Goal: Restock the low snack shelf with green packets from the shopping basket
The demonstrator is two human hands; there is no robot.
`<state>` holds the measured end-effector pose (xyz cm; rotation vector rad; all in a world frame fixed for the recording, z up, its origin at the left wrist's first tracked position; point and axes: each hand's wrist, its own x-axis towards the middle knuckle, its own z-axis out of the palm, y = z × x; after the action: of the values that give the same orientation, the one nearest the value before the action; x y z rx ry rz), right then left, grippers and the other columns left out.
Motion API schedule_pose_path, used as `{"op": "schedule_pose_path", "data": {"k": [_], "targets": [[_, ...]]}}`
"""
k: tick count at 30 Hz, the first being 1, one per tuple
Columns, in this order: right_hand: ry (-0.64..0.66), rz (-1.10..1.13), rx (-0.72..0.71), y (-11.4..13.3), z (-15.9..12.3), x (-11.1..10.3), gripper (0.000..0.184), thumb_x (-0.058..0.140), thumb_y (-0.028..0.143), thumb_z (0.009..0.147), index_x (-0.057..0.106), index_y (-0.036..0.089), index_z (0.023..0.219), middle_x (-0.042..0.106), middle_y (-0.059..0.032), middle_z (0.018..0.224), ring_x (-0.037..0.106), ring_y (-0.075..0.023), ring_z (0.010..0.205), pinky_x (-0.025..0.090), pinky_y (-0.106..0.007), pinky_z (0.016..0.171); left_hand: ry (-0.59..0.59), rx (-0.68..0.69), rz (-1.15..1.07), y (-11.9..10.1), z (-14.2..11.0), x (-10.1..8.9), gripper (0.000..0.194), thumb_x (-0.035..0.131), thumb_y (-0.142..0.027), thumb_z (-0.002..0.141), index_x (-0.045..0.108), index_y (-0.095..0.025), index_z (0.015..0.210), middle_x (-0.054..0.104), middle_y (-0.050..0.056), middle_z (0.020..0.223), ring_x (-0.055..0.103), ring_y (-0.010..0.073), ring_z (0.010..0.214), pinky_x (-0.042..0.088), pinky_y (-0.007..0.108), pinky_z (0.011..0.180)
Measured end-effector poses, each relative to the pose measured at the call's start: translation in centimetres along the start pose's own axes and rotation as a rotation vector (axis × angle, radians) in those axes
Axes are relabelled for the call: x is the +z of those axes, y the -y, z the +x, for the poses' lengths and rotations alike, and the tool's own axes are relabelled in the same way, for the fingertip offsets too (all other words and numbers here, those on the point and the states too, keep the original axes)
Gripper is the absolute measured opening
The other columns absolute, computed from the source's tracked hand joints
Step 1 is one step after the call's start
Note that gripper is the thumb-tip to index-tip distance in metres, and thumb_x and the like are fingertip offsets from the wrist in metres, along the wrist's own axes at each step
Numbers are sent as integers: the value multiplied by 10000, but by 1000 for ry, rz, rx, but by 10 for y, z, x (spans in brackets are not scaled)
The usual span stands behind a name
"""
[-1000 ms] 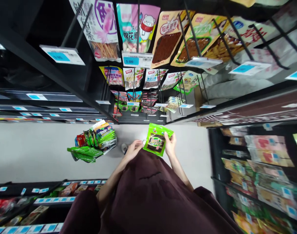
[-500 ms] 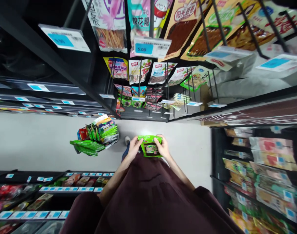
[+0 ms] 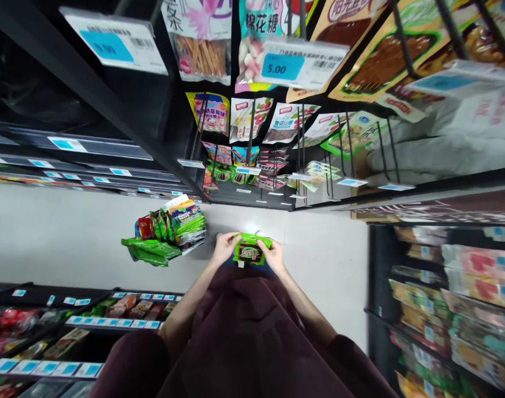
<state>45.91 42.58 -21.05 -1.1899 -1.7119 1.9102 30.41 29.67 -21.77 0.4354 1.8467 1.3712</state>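
Observation:
Between my two hands is a green snack bag (image 3: 251, 253) with a dark middle panel and a printed label. My left hand (image 3: 225, 247) pinches its upper left corner. On the other side, my right hand (image 3: 273, 255) grips the upper right edge, thumb on the front. The bag is held upright and spread flat in front of my body, above the floor. To the left, a heap of packaged snacks (image 3: 182, 221) in green, red and yellow wrappers stands on the floor, with a green bag (image 3: 151, 250) lying at its near side.
Ahead rises a black shelf rack with hooks of hanging snack bags (image 3: 206, 113) and price tags (image 3: 304, 63). Another rack of packets (image 3: 480, 271) stands at the right. Low shelves (image 3: 84, 320) with goods lie behind on the left. Grey floor (image 3: 319, 260) runs between them.
The bag has shifted slightly left and both hands have moved with it, still gripping its top. The view has come a little closer to the hanging rack, which appears shifted right.

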Motion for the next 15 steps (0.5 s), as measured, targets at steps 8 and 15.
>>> {"op": "schedule_pose_path", "data": {"k": [8, 15], "targets": [[259, -184, 1, -108, 104, -52, 376, 732, 510, 809, 796, 184, 985, 757, -82, 1050, 713, -295, 973, 560, -432, 924, 158, 48, 245, 107, 100, 47, 236, 604, -264, 893, 785, -167, 1010, 758, 72, 1077, 714, 212, 990, 514, 281, 923], [386, -203, 39, -301, 244, -69, 473, 719, 602, 778, 795, 203, 1023, 740, -80, 1112, 701, -321, 1037, 519, -497, 1000, 383, 53, 437, 266, 252, 86, 240, 600, -171, 862, 784, -156, 1015, 767, 77, 1033, 710, 199, 928, 505, 264, 860]]}}
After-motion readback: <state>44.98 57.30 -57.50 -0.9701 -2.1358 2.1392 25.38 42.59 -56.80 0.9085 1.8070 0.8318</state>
